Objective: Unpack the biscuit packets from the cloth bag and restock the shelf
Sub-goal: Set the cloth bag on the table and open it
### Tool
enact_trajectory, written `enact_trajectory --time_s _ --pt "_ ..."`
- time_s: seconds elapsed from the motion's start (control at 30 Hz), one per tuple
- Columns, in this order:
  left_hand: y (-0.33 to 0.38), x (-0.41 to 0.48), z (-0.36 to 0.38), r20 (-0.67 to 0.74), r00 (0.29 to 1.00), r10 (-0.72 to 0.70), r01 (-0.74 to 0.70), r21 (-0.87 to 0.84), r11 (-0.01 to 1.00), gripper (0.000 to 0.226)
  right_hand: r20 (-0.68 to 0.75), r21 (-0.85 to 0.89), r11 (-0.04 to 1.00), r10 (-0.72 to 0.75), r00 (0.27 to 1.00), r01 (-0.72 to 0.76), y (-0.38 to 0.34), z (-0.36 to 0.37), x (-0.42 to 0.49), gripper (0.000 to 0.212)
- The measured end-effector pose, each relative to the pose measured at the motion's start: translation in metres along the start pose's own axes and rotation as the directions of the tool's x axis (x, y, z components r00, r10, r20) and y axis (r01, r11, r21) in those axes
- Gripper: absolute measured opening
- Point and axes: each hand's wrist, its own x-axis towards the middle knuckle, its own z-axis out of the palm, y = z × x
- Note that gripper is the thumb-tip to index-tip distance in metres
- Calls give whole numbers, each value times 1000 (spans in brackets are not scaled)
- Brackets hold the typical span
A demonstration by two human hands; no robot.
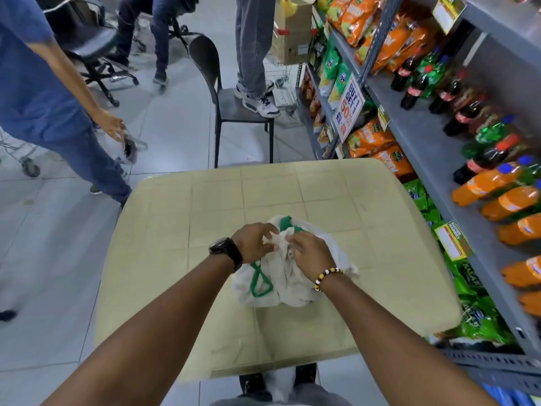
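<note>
cloth bag [281, 284]: white, crumpled, lies on the tabletop [234, 197] near its middle, a bit toward the near edge; mouth bunched up at the top between both hands; what's inside is hidden by the cloth
green handle [259, 282]: loop lies flat on the bag's left side, below the left wrist; more green trim shows at the bag's far end
left hand [254, 241]: on the top left of the bag, fingers curled and pinching the gathered cloth
right hand [311, 254]: on the top right of the bag, fingers curled over a fold of cloth and clamped on it, close to the left hand
watch [224, 247]: dark, on the left wrist
bead bracelet [325, 277]: yellow, black and white beads, on the right wrist
tabletop: beige, grid lines on it, stands just beside the shelf
shelf [430, 148]: grey metal, along the right; orange snack bags [370, 139] on the far part, green bags lower down
bottles [497, 180]: dark cola, green and orange soda, in rows on the shelf board to the right
promo sign [349, 108]: hangs on the shelf edge
black chair [231, 105]: beyond the tabletop, a person's sneakers [260, 102] stand on the seat
person in blue [35, 83]: at left, on the tiled floor, well apart from the bag
</note>
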Motion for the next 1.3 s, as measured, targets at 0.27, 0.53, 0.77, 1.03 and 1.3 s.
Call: enact_trajectory --time_s 0.27,0.53,0.77,1.03,1.3 --pt "9 18 14 -45 988 -147 148 22 989 19 67 -161 985 -48 997 58 2 -5 15 27" --pt "19 21 8 -88 990 -114 130 206 970 25 123 -310 934 -144 982 176 11 -5 20 17" --pt "28 12 9 -171 984 50 20 385 923 33 59 -211 959 -183 981 191 27 -35 15 15" --pt "22 -12 19 -165 977 136 -42 475 879 38 102 -241 942 -215 971 234 51 -63 3 13" --pt "9 -22 13 -202 967 -152 173 89 981 16 146 -162 977 -118 982 141 56 -77 -7 13"
